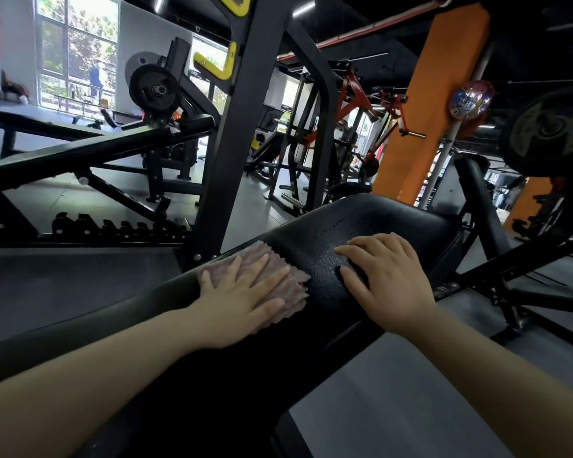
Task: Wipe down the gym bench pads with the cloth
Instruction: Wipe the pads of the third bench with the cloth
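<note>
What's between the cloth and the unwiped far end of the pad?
The right hand rests flat on the pad just beyond the cloth, which the left hand presses down. Past it, nothing visible.

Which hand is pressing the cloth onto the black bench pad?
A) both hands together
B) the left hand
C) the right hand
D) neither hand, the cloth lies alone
B: the left hand lies flat with fingers spread on the cloth, while the right hand rests on the bare bench pad beside it.
</note>
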Tool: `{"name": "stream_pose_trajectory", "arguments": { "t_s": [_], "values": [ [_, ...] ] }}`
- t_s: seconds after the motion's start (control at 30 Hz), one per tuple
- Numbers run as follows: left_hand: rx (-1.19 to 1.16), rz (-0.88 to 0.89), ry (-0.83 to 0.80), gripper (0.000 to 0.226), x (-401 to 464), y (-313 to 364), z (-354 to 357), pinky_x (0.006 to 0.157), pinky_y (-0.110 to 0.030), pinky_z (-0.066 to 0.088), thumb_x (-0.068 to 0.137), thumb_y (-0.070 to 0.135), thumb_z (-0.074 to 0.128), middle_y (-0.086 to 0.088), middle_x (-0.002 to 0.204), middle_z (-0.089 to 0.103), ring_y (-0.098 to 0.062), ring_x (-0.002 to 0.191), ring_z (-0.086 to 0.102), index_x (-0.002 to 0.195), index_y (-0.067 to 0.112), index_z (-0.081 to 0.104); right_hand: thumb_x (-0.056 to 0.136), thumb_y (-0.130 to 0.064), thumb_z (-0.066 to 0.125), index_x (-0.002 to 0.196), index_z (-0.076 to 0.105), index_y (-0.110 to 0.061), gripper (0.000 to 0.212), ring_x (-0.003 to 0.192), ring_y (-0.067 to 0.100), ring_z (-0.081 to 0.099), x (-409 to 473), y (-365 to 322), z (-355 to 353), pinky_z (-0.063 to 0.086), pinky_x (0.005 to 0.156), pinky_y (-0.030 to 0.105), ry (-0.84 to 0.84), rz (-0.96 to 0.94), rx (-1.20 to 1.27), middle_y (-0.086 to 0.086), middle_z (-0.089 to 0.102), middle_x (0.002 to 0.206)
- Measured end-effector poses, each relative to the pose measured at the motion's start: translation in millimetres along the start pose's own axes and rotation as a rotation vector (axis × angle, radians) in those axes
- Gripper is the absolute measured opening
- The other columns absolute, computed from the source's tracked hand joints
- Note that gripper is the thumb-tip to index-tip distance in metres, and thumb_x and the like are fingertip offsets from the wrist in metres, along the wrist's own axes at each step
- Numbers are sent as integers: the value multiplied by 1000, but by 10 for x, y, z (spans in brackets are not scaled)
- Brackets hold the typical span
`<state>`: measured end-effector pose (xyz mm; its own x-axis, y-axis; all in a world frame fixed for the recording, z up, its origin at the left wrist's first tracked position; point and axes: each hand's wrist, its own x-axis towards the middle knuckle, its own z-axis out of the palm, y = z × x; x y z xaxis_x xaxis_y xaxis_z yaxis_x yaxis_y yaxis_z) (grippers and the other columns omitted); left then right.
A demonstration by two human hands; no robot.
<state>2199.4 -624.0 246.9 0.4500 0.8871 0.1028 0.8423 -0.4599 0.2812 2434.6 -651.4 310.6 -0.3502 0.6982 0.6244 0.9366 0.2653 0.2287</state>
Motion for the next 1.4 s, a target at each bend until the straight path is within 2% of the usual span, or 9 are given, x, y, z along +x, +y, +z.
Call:
{"name": "stream_pose_trajectory", "arguments": {
  "t_s": [0.1, 0.23, 0.43, 0.63, 0.73, 0.9, 1.1, 1.27, 1.4],
  "values": [
    [14, -10, 68, 52, 505, 120, -99, 106, -69, -5, 95, 58, 15, 14, 155, -21, -29, 143, -18, 139, 54, -13, 90, -49, 30, 117, 65, -26, 50, 111, 22, 54, 3, -2, 1, 30, 106, 45, -5, -2, -3, -3, 64, 113],
    [-35, -10, 99, 55, 1257, 190, -273, 108, -67, 3, 93, 62, 14, 10, 157, -15, -29, 145, -8, 143, 52, -8, 90, -48, 33, 116, 64, -27, 46, 107, 21, 56, 13, 7, 12, 35, 103, 45, 13, -17, -5, -5, 64, 110],
    [-200, -17, 105, 60, 1849, 185, -402, 116, -49, 10, 94, 62, 18, 1, 159, 3, -26, 145, 8, 148, 42, -1, 89, -47, 32, 117, 62, -28, 45, 107, 20, 56, 13, 18, 26, 36, 104, 46, 10, -7, -5, -6, 64, 111],
    [-26, 6, 82, 60, 1463, 324, -371, 112, -59, 3, 95, 60, 13, 7, 158, -13, -21, 145, -7, 146, 42, -11, 87, -46, 33, 120, 58, -26, 46, 112, 23, 53, 4, -3, -2, 29, 108, 45, -20, 4, -7, -3, 60, 119],
    [62, 145, 96, 56, 894, 446, -242, 112, -58, -5, 98, 51, 18, 9, 156, -20, -21, 144, -15, 145, 43, -11, 86, -45, 35, 121, 56, -25, 46, 116, 25, 51, 1, -12, -15, 28, 109, 46, -16, 9, 1, 0, 57, 124],
    [95, 274, 36, 49, 314, 463, -86, 111, -57, -13, 90, 66, 9, 23, 143, -35, -14, 139, -28, 121, 58, -28, 87, -46, 34, 126, 55, -24, 50, 118, 25, 50, 0, -7, -18, 30, 109, 47, -27, 3, 0, 3, 56, 127],
    [23, 154, 69, 57, 1089, 619, -318, 107, -65, -8, 98, 53, 20, 15, 155, -21, -24, 143, -20, 145, 45, -10, 85, -48, 37, 124, 55, -24, 49, 118, 25, 50, 5, -15, -5, 29, 110, 48, -16, 5, 4, 2, 55, 127],
    [-27, 120, 114, 64, 1861, 553, -411, 109, -64, 0, 89, 68, 11, 14, 156, -17, -23, 144, -14, 144, 46, -11, 84, -43, 40, 112, 63, -19, 43, 108, 18, 54, 3, 14, 37, 27, 109, 34, 32, -19, -5, -3, 60, 113],
    [-60, 98, 99, 62, 2066, 435, -445, 112, -60, 4, 89, 70, 9, 14, 156, -15, -21, 145, -8, 144, 48, -11, 85, -37, 38, 91, 68, -20, 35, 88, 17, 57, 26, 11, 36, 32, 86, 21, 26, -27, 6, -5, 63, 94]
  ]
}}
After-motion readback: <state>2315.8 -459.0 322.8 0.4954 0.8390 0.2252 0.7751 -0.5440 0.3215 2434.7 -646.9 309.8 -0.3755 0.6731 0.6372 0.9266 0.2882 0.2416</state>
